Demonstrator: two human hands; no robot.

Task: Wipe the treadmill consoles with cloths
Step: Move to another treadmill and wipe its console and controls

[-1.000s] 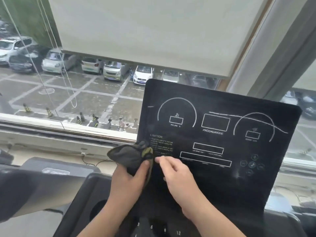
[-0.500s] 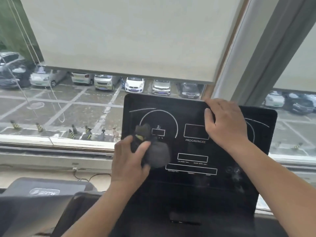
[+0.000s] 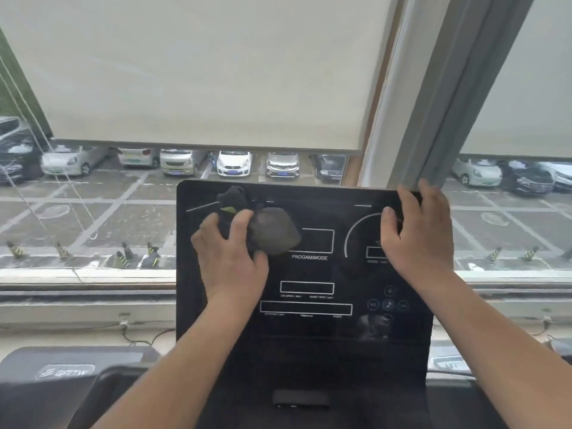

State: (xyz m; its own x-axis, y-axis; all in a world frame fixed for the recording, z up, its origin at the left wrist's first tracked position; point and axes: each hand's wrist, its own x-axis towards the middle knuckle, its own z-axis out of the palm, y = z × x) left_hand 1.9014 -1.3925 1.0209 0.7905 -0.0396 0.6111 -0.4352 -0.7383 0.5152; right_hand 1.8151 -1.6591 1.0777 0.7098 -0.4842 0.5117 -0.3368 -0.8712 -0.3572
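The left hand (image 3: 230, 258) grips a dark cloth (image 3: 272, 232). The thumb and fingers curl round it, and the cloth is bunched into a ball. Part of the cloth sticks out above the hand and part bulges out to its right. The hand presses the cloth on the top left part of the black console (image 3: 309, 335).

The right hand (image 3: 418, 239) holds the console's top right corner. Its fingers hook over the top edge and its thumb lies on the front. It looks like this hand steadies the console while the other one wipes.

Most of the console looks not yet wiped. Below the right hand there is a ring of small buttons (image 3: 388, 305), and just under them a pale smudge (image 3: 374, 323).

A few things could go wrong from here. The cloth is balled up, so only a small bit of it touches the console. It may leave streaks or miss spots. If the left hand pushes too hard, the console may tip back, so the right hand needs a firm hold. When the cloth gets down to the buttons, a hard rub might press one and switch something on. The right hand also covers its corner, so that part could be missed, and the thumb may leave a mark there.
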